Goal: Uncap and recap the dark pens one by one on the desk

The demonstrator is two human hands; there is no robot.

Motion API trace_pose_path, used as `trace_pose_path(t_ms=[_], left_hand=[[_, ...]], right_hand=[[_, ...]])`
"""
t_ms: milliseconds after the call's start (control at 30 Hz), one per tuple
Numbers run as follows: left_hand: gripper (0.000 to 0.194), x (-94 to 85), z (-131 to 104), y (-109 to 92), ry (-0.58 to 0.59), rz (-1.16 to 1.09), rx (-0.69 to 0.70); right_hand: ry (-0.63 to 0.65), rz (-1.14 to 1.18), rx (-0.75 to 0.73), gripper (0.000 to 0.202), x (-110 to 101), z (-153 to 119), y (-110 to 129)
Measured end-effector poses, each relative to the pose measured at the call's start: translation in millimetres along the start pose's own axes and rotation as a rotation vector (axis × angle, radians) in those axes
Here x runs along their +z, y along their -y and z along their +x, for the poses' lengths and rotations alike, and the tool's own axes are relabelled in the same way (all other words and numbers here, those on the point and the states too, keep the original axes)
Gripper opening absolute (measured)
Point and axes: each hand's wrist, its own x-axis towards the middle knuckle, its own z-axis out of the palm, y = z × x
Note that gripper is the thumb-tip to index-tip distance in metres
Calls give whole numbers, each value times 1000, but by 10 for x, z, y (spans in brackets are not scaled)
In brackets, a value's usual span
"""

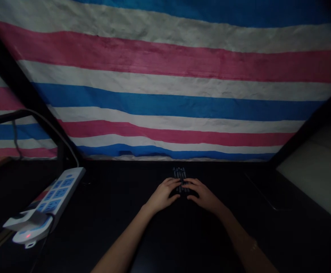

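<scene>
A small cluster of narrow, dark pieces with pale glints [179, 173] lies on the black tabletop [179, 235]; the dim light hides their exact kind. My left hand [164, 194] reaches in from the left, fingers stretched over the cluster's near part and thumb apart. From the other side my right hand [203, 195] mirrors it, its fingers spread and its thumb held away. The fingertips of both hands almost meet over the pieces and partly cover them. Whether they touch the pieces, I cannot tell.
A white power strip [69, 185] with blue sockets, a plugged-in white adapter [29, 220] and a glowing red light stands at the left. Dark frame bars [26, 83] flank a striped sheet [182, 106] behind the table. A flat dark rectangular object [267, 189] lies at the right.
</scene>
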Motion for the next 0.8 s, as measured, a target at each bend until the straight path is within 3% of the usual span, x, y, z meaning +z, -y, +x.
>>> trace_pose_path(t_ms=[200,467,800], left_hand=[[50,17,2,-33,-40,-11,-24],[34,52,-8,-58,-71,9,-38],[35,-26,-11,-58,-117,4,-31]], right_hand=[[-26,-19,2,39,32,1,-35],[-11,-14,5,40,-32,-15,9],[-58,-17,35,38,-138,-32,78]])
